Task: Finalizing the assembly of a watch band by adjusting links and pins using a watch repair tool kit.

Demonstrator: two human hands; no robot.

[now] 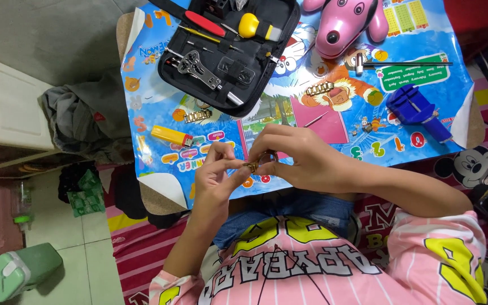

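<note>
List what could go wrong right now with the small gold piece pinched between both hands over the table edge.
1. The gold watch-band piece is held only by fingertips of the left hand and right hand near the table edge; a slip could drop it into the lap or onto the floor.
2. Loose band segments and lie unsecured on the slick poster; a bump might scatter them.

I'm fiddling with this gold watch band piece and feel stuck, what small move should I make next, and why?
Probably lower the gold band piece onto the colourful mat before going on. Both the left hand and right hand pinch it in mid-air above your lap, so a dropped part could fall off the table. The open tool case and loose gold links lie just ahead.
</note>
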